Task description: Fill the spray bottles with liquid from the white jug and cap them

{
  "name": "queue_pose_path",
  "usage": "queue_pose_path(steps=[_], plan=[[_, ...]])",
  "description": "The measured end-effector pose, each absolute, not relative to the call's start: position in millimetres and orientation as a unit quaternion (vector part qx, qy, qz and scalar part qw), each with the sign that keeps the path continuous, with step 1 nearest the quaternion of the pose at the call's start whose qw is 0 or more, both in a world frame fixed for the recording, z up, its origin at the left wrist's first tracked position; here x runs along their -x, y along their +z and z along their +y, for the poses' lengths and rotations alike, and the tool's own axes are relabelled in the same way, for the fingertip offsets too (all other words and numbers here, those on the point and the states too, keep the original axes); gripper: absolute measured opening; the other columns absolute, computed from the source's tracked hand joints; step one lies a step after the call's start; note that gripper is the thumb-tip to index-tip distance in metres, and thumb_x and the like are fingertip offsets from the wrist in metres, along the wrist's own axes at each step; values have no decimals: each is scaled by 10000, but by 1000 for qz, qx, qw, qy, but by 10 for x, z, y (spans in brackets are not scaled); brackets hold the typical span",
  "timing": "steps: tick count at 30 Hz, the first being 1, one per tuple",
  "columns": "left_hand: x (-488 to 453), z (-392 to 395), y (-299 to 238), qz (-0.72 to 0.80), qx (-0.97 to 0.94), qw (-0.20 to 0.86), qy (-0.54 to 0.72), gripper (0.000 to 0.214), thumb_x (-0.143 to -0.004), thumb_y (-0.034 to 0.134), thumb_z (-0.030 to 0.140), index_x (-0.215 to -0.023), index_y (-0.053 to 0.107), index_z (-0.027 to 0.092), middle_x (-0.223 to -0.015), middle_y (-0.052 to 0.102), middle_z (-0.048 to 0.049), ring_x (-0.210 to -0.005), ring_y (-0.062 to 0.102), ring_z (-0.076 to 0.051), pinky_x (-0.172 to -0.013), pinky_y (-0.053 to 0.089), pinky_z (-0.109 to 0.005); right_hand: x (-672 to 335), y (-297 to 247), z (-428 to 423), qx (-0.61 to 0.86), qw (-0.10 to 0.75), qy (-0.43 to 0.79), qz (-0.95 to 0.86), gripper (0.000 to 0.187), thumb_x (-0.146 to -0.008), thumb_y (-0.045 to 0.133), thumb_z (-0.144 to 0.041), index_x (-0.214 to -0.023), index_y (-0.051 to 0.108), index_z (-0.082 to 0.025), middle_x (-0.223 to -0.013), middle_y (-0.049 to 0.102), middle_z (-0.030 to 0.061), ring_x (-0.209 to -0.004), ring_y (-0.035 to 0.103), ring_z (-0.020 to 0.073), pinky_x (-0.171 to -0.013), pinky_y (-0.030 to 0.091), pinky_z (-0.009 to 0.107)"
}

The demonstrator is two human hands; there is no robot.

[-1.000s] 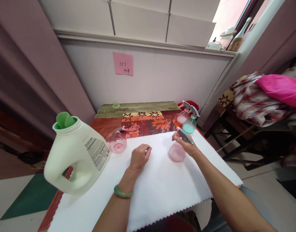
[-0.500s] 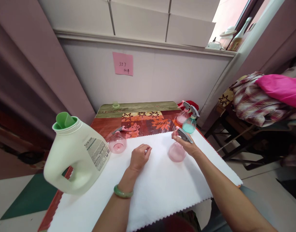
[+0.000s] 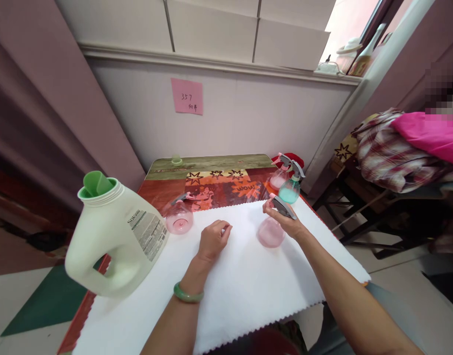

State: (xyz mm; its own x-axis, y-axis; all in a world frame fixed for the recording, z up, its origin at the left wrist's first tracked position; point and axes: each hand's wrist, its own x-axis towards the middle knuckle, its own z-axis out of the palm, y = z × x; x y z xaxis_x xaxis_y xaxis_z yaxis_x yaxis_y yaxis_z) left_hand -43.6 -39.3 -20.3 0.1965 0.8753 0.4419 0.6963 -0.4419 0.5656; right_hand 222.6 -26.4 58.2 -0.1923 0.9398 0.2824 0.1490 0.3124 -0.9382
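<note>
My right hand (image 3: 285, 219) is wrapped round the grey-and-pink trigger head of a pink spray bottle (image 3: 270, 233). The bottle's round, see-through body stands on the white cloth (image 3: 241, 291). My left hand (image 3: 213, 240), a green bangle (image 3: 188, 294) on its wrist, rests on the cloth with fingers curled in and nothing seen in them. To its left is another pink spray bottle (image 3: 179, 220), apart from the hand. Behind my right hand stand a green spray bottle (image 3: 289, 191) with liquid and a pink one (image 3: 278, 178) beside it.
A large pale-green detergent jug (image 3: 117, 241) with a green spout stands at the left of the cloth. A small green cap (image 3: 176, 161) lies at the table's back. A pink note (image 3: 187, 96) is stuck to the wall. Clothes (image 3: 385, 158) are piled at the right.
Both hands and the bottles hold nearly the same places. Only the camera view has shifted very slightly.
</note>
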Motion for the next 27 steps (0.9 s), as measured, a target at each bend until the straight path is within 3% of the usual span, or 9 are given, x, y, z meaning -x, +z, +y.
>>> queue_pose_path(steps=[5,10,15,19,24,27], plan=[[436,-395,-196,513,-765,124,369,162,-939,550,234,-829,667,216,-810,702,-13,-649,599,-129,-670,429,-277,-2225,566,-264,414,482,400,-661,261,-865,690,-495,-951,702,-249,-1026,687,59,-1063,606,258,-972,444,408],[433,-399,-181,514,-764,126,369,164,-938,553,240,-827,672,217,-806,705,-16,-647,597,-133,-676,436,-282,-2216,565,-266,424,487,409,-645,278,-862,685,-505,-839,653,-230,-861,646,35,-861,599,216,-876,476,385],[432,-400,-181,515,-763,125,370,166,-937,555,244,-827,677,218,-802,703,-16,-647,598,-133,-678,437,-281,-2234,548,-261,411,476,397,-668,234,-884,673,-472,-965,694,-254,-1071,669,55,-1096,585,252,-1004,421,408],[433,-398,-186,514,-763,125,371,155,-930,563,231,-822,674,217,-799,699,-12,-644,598,-130,-673,435,-275,-2231,555,-267,423,479,412,-649,260,-874,678,-493,-839,656,-236,-864,646,31,-865,602,212,-871,475,378],[436,-398,-187,512,-765,128,370,158,-934,559,240,-832,676,217,-806,700,-14,-647,597,-130,-676,441,-275,-2229,588,-291,410,468,403,-672,254,-875,678,-497,-955,699,-256,-1034,681,54,-1067,606,250,-965,450,394],[437,-400,-186,512,-766,130,368,162,-937,554,242,-834,678,216,-802,699,-17,-652,600,-132,-679,442,-276,-2229,587,-291,423,464,405,-665,280,-873,668,-523,-879,692,-244,-926,678,44,-933,621,229,-887,484,379]])
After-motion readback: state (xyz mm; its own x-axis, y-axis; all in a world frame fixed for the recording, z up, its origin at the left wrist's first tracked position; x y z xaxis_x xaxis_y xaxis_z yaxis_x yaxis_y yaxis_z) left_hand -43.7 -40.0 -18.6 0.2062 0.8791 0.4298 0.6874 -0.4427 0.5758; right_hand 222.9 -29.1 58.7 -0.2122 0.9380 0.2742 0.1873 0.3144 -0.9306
